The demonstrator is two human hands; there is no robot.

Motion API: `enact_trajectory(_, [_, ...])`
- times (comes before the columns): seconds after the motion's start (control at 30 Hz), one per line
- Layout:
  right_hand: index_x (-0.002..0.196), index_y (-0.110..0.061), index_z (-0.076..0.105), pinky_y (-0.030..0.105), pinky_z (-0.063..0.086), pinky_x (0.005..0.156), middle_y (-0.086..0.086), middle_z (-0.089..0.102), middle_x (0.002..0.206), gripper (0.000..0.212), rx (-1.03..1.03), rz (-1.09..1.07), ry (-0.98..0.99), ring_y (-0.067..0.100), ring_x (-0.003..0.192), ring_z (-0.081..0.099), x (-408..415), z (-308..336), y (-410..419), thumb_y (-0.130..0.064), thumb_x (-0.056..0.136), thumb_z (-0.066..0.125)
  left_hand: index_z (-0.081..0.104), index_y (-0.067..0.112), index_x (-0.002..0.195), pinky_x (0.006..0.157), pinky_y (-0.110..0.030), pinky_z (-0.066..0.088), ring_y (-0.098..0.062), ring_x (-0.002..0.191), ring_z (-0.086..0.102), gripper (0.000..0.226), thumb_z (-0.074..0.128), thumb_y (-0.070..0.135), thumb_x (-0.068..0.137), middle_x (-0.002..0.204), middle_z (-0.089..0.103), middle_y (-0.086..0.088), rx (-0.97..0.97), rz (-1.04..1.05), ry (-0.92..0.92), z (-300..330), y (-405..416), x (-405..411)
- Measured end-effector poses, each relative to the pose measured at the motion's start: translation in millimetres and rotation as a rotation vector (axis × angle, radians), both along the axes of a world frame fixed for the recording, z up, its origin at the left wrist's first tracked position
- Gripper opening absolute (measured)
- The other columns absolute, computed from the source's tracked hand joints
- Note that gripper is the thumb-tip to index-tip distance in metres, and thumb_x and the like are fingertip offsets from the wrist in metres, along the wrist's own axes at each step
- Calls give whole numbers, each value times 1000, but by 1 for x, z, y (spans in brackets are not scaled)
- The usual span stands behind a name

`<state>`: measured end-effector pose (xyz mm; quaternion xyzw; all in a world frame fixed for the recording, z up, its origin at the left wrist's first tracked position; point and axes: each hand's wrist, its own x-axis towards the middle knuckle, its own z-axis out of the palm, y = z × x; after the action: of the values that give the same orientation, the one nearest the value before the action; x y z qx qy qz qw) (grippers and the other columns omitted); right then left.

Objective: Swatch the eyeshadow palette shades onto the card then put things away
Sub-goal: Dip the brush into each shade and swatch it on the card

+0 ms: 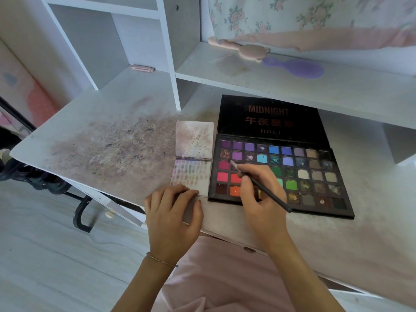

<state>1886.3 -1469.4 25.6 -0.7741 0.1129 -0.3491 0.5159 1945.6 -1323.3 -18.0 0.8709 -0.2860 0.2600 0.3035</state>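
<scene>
An open black eyeshadow palette (299,174) with several coloured pans lies on the desk, its lid (270,118) folded back. To its left lies an open swatch card (191,176), the lower leaf covered with rows of colour smears. My right hand (261,199) grips a thin black brush (265,190) like a pen, its pale tip over the pink and red pans at the palette's left side. My left hand (173,212) rests with curled fingers on the card's near edge, pressing it to the desk.
The white desk (108,140) is stained with powder at its left half. On the shelf behind lie a pink brush (243,49) and a purple hairbrush (297,67). A small pink item (141,68) sits in the left cubby. The desk's front edge is near my lap.
</scene>
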Motion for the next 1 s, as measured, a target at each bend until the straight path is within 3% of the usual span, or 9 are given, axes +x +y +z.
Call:
enact_trajectory(0.17, [89, -28, 56, 12, 46, 68, -6, 57, 87, 22, 42, -111, 46, 4, 79, 57, -26, 0, -23, -9, 83, 48, 69, 16, 84, 78, -26, 28, -16, 89, 46, 28, 53, 39, 78, 87, 64, -2, 68, 14, 65, 9, -7, -3])
enact_trajectory(0.3, [83, -30, 55, 9, 46, 60, -8, 57, 79, 17, 103, -224, 70, 2, 71, 56, -50, -1, -44, -14, 83, 48, 70, 15, 85, 77, -26, 30, -16, 89, 44, 34, 53, 44, 77, 87, 64, -2, 87, 17, 92, 12, -12, -5])
enact_trajectory(0.47, [84, -30, 55, 6, 44, 57, -10, 58, 77, 32, 133, -344, 98, -3, 67, 57, -69, -3, -67, 1, 90, 47, 69, 15, 86, 75, -29, 34, -17, 87, 46, 35, 52, 44, 78, 87, 64, -3, 102, 5, 73, 9, -16, -4])
enact_trajectory(0.63, [78, -30, 51, 1, 40, 55, -9, 57, 73, 24, 96, -506, 152, -11, 66, 55, -90, -2, -79, -8, 88, 48, 69, 15, 87, 73, -28, 35, -17, 87, 44, 34, 53, 44, 78, 88, 64, -4, 95, 5, 48, 7, -17, -3])
enact_trajectory(0.7, [79, -25, 51, 0, 37, 54, -10, 56, 70, 15, 85, -525, 181, -13, 64, 53, -93, -3, -81, -12, 87, 47, 69, 15, 87, 72, -30, 37, -17, 87, 45, 34, 53, 44, 78, 88, 64, -4, 92, 9, 39, 6, -17, -3])
enact_trajectory(1.0, [81, -20, 51, -3, 36, 56, -15, 53, 68, 19, -30, -473, 260, -20, 68, 51, -90, -2, -80, -3, 89, 48, 70, 14, 87, 71, -33, 40, -28, 81, 57, 36, 52, 44, 78, 87, 65, -5, 104, 7, 65, 9, -17, -6])
